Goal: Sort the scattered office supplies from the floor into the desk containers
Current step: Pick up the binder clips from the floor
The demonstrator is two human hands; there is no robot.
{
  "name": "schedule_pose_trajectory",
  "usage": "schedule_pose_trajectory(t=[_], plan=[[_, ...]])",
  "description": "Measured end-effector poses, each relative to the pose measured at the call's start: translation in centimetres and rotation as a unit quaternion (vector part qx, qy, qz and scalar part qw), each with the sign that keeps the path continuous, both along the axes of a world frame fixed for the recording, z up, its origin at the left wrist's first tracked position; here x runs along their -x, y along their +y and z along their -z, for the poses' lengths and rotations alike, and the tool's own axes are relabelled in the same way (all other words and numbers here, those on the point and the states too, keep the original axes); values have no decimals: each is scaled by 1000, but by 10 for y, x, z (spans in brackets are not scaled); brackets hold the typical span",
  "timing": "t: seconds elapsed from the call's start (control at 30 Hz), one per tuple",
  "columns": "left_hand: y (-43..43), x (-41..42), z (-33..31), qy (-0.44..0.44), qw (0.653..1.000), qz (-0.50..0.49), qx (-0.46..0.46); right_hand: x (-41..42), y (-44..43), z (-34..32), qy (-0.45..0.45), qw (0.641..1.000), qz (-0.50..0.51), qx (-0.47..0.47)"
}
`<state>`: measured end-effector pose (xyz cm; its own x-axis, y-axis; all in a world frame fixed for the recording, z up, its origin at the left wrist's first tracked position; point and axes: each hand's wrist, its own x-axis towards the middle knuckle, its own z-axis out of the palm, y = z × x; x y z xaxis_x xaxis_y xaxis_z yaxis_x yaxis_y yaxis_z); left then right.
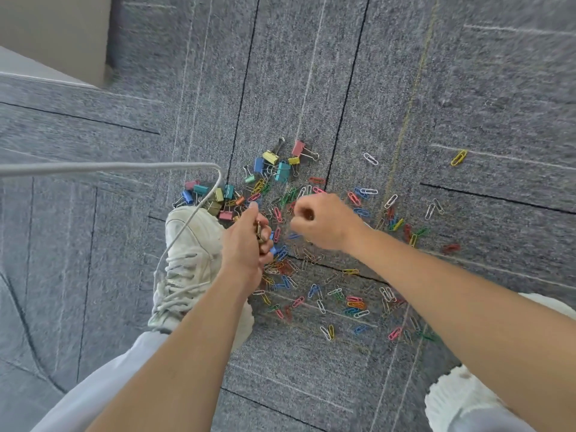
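Observation:
Several coloured paper clips (353, 302) lie scattered on the grey carpet (467, 88) in front of me. A cluster of coloured binder clips (282, 171) sits just beyond them, and a second bunch of binder clips (201, 190) lies by my shoe. My left hand (246, 241) is closed around a small bundle of clips, a yellowish one showing between the fingers. My right hand (324, 222) hovers over the pile with fingers curled into a loose fist; whether it holds a clip is hidden.
My white sneaker (187, 263) stands left of the pile, and the other shoe (458, 397) is at the lower right. A grey cord (109, 167) hangs across the left of the view. A pale furniture edge (53, 35) fills the top-left corner.

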<state>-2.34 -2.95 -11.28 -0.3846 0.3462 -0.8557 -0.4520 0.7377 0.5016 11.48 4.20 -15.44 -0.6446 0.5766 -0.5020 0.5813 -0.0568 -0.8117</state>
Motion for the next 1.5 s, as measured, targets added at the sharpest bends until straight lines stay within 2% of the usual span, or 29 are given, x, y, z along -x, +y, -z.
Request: schedule_pose_trajectory(t=[0.07,0.1,0.2,0.3,0.37,0.47,0.6,0.7,0.77,0.87,0.97,1.03,1.2,1.3,1.37,1.5], plan=[[0,0,-10,-68,998,1,19,-13,11,-13,23,986,111,118],[1,0,-17,-97,995,0,26,-18,16,-23,36,968,165,188],[10,1,-43,-158,987,-17,16,-31,35,-63,107,866,308,379],[24,0,-81,-201,977,-55,-32,-38,50,-117,174,789,369,459],[34,-5,-117,-220,970,-85,-67,-40,57,-157,193,767,384,476],[43,-17,-186,-225,958,-136,-116,-46,66,-229,197,795,353,453],[40,-20,-279,-203,945,-176,-184,-50,65,-333,206,881,221,364],[24,-12,-354,-152,936,-194,-251,-43,45,-415,126,962,155,188],[3,-6,-402,-106,932,-185,-293,-38,21,-472,69,990,112,56],[-45,7,-470,-42,925,-142,-350,-27,-21,-555,13,992,46,-119],[-108,26,-538,100,915,-63,-386,-11,-73,-628,-16,966,-16,-256],[-156,44,-578,197,899,-17,-391,4,-111,-668,-16,951,-38,-308],[-286,93,-651,379,842,-13,-383,54,-200,-731,55,944,-58,-321],[-356,122,-677,452,811,-36,-371,96,-255,-749,111,950,-73,-283],[-395,142,-688,488,800,-46,-346,126,-285,-755,132,955,-92,-248],[-454,185,-694,512,801,-61,-303,189,-332,-761,150,962,-161,-164]])
